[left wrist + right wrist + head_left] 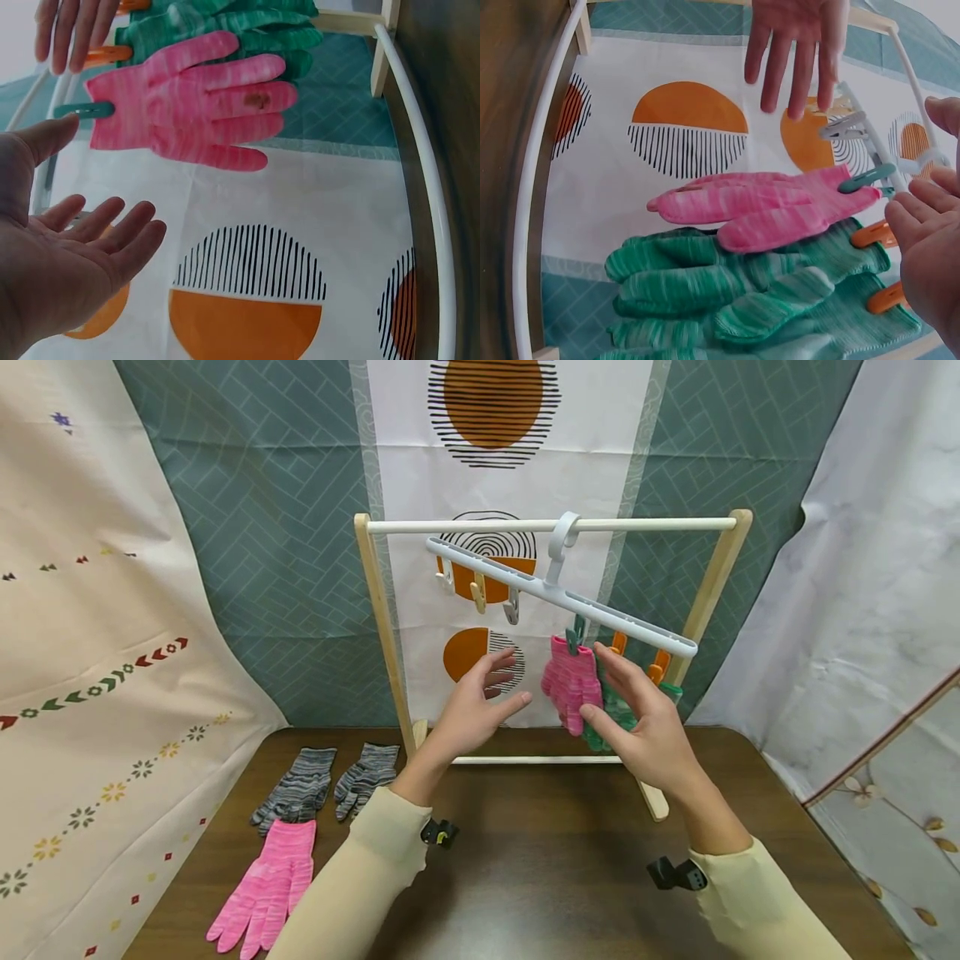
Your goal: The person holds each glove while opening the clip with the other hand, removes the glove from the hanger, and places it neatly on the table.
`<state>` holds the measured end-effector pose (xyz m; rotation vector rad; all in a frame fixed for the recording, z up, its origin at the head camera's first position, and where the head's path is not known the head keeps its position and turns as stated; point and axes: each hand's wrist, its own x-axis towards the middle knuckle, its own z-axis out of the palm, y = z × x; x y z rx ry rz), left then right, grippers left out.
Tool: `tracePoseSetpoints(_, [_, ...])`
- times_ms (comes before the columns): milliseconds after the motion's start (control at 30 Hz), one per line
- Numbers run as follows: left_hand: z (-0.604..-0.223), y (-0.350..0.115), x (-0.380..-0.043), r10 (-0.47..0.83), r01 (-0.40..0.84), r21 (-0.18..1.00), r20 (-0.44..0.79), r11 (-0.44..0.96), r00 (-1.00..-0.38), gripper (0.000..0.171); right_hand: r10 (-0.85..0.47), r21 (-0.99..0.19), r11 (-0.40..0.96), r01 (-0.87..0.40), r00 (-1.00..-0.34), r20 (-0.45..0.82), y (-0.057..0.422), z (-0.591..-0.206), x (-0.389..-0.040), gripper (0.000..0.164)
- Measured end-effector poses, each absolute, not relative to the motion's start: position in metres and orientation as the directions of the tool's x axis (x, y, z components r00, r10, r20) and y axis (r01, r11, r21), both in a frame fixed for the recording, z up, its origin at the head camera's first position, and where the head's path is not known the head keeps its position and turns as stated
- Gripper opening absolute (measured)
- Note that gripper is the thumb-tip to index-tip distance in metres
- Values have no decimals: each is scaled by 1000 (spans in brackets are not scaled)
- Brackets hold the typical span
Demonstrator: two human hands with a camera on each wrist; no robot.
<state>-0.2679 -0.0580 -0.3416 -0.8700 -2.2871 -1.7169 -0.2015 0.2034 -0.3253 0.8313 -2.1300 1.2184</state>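
Observation:
A pink knit glove (570,681) hangs from a teal clip (86,110) on a white clip hanger (525,581). Behind it, green gloves (690,289) hang from orange clips (874,234). My right hand (651,731) is beside the pink glove, its fingers loosely extended; the wrist views show it apart from the fabric. To the glove's left, my left hand (480,706) is held in the air with its fingers spread and nothing in them. In the left wrist view, a dark brown spot marks one finger of the pink glove.
The hanger hooks over the white rail (465,527) of a wooden-sided rack and tilts down to the right. Several clips without gloves, such as a beige one (478,593), are on its left half. Another pink glove (266,881) and two grey gloves (300,785) lie at the table's left.

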Motion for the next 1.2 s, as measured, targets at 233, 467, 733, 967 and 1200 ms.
tracePoseSetpoints(233, [-338, -35, -285, 402, 525, 841, 440, 130, -803, 68, -234, -550, 415, -725, -669, 706, 201, -325, -207, 81])
tracePoseSetpoints(467, [-336, -13, -298, 432, 517, 847, 423, 125, -796, 69, -233, -551, 420, -721, -672, 703, 201, -324, -210, 80])
tracePoseSetpoints(733, [-338, 0, -303, 436, 485, 866, 391, 125, -810, 63, -238, -554, 418, -720, -675, 698, 203, -324, -215, 80])
tracePoseSetpoints(967, [-342, -1, -301, 439, 470, 872, 372, 135, -818, 53, -231, -541, 453, -709, -679, 697, 201, -323, -219, 78])
tracePoseSetpoints(1200, [-345, -3, -297, 445, 442, 891, 356, 103, -822, 38, -211, -549, 486, -680, -701, 681, 198, -319, -221, 74])
